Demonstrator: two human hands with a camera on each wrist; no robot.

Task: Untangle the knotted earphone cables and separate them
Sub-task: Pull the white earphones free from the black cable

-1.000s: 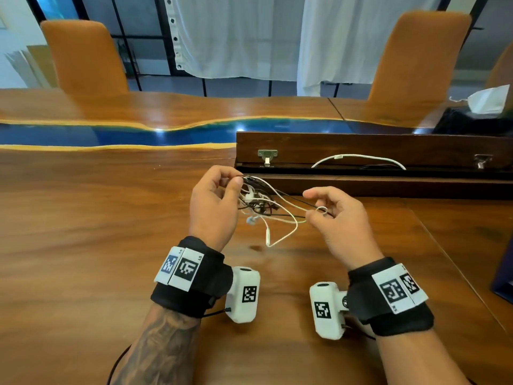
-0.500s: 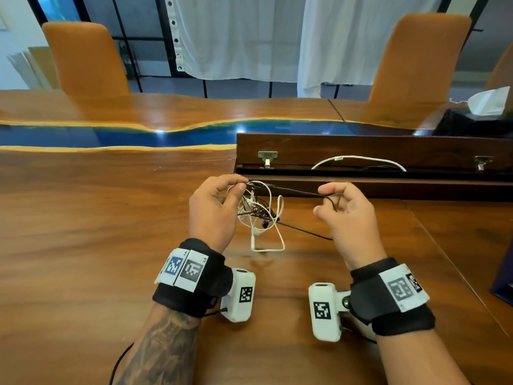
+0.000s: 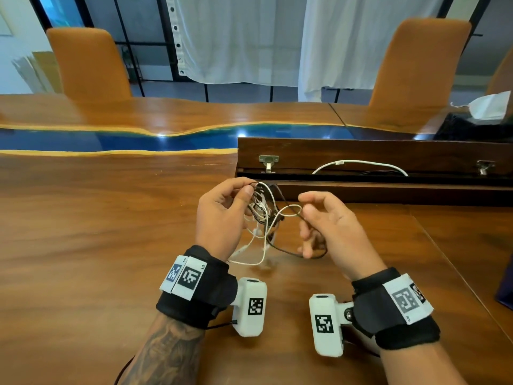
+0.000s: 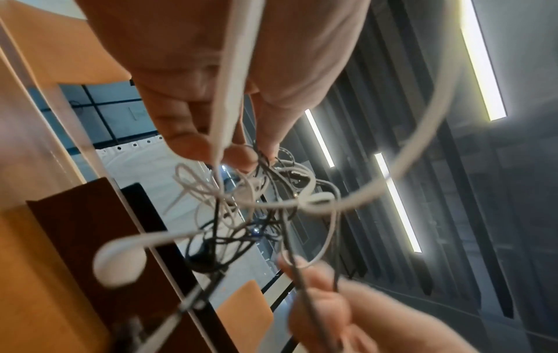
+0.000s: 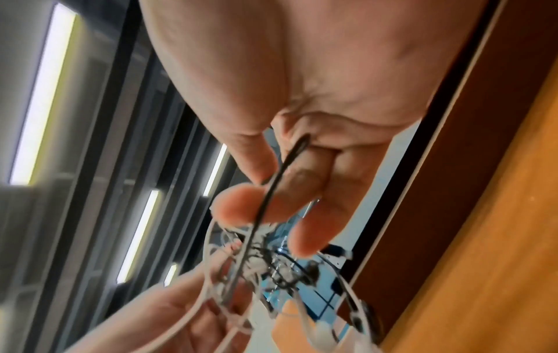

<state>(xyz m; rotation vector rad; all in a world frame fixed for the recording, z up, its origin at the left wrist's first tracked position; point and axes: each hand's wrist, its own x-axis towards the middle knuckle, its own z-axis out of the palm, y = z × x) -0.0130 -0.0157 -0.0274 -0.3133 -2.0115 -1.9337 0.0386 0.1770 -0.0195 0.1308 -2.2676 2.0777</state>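
A tangle of white and black earphone cables hangs in the air between my two hands, above the wooden table. My left hand pinches the top of the knot, seen close up as fingertips on the cables. My right hand pinches a black cable between thumb and forefinger; that cable loops down below its palm. A white earbud dangles from the tangle, and white loops hang toward the table.
An open wooden cable trough lies just behind my hands, with a white cable in it. Orange chairs stand at the table's far side. A tissue box is at the far right. A dark object sits at the right edge.
My right hand has come down and in toward the knot, so the black cable it had stretched taut now hangs slack in a loop. The left hand holds about the same place.
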